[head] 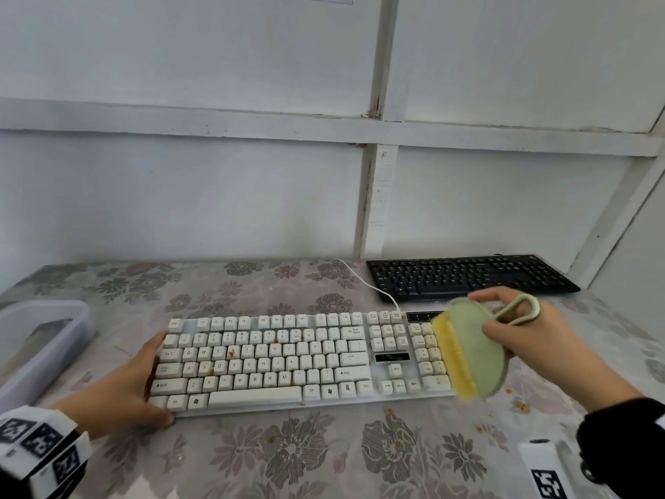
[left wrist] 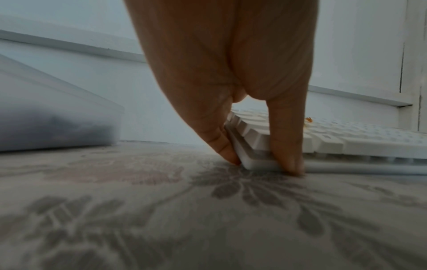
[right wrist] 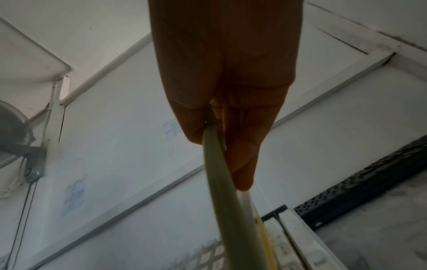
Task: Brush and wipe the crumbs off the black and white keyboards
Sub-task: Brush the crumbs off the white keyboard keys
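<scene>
A white keyboard (head: 288, 358) lies across the middle of the flowered table, with orange crumbs (head: 232, 352) among its letter keys. My left hand (head: 144, 383) grips its left end (left wrist: 251, 159), thumb at the front edge and fingers along the side. My right hand (head: 518, 329) holds a green brush (head: 475, 351) with yellow bristles (head: 455, 358), tilted over the number pad at the keyboard's right end. In the right wrist view the brush's green back (right wrist: 221, 191) runs down from my fingers. A black keyboard (head: 467, 277) lies at the back right by the wall.
A translucent plastic box (head: 36, 340) stands at the left edge of the table. Loose crumbs (head: 520, 405) lie on the cloth right of the white keyboard. A white cable (head: 363, 279) runs from it toward the wall. The wall closes off the back.
</scene>
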Available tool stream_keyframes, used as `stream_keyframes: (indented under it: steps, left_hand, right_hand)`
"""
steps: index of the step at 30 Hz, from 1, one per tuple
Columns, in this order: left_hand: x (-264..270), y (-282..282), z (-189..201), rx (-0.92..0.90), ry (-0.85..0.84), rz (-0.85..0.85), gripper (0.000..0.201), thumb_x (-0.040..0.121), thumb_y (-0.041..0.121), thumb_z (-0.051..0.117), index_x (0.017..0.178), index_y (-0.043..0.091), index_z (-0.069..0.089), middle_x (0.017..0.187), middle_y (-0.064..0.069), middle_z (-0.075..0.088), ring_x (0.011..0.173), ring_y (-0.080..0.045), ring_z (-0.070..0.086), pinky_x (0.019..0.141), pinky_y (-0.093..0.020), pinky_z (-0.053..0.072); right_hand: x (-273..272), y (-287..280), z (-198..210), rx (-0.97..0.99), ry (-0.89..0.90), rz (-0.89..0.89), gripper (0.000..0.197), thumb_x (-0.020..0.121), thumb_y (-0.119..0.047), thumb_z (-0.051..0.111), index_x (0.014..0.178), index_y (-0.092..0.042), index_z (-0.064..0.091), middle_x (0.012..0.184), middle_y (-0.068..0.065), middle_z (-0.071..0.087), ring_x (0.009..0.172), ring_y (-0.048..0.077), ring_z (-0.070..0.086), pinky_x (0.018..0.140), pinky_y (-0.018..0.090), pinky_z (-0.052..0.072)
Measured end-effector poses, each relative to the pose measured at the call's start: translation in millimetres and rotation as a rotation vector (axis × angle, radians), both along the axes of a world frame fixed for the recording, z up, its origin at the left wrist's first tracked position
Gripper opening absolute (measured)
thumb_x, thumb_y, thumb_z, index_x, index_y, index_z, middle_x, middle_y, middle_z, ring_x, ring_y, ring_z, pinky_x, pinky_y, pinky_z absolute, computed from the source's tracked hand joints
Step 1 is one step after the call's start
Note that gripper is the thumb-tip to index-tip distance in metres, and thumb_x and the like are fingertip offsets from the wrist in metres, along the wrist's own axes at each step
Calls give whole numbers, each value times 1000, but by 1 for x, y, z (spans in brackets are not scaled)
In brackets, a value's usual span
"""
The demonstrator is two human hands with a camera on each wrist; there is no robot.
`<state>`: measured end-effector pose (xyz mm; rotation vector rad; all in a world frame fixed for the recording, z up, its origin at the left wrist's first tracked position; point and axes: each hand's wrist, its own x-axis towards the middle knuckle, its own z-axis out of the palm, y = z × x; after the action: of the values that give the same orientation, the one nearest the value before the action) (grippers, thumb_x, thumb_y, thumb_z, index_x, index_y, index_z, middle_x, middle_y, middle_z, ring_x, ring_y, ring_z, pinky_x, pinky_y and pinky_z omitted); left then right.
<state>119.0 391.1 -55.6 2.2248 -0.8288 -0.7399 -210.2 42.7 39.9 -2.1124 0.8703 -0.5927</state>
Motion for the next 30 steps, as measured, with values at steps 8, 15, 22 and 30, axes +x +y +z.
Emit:
stream_keyframes:
  steps: [8,15,22,30]
  left_hand:
    - [-1,-1,1,7,9,-6,140,32,31,81,145,31,-2,122,10,50,110,-9,55,100,-33,44]
    - [0,-2,0,38,5,5,130,50,12,84,144,34,-3,120,11,47,111,-11,51,101,-30,41]
    - [0,-1,0,28,-17,-13,138,34,33,82,143,36,-3,128,7,47,114,-11,52,104,-34,41]
    - [2,1,-2,-1,-7,-26,133,37,30,83,138,42,-3,130,4,48,115,-13,53,103,-37,43]
  right_hand:
    - [28,12,-6,-87,-73,-11,40,84,-4,56,108,-36,60,81,-2,65,59,17,50,48,31,43]
    - [21,18,0,-11,132,86,30,84,-1,55,98,-27,61,64,7,56,51,15,48,42,22,42]
    - [31,13,4,-72,36,26,35,84,-4,54,109,-28,60,83,0,63,64,16,57,48,27,52]
    - [24,12,8,-45,41,36,33,84,-1,54,104,-26,63,76,1,62,49,5,54,42,19,45]
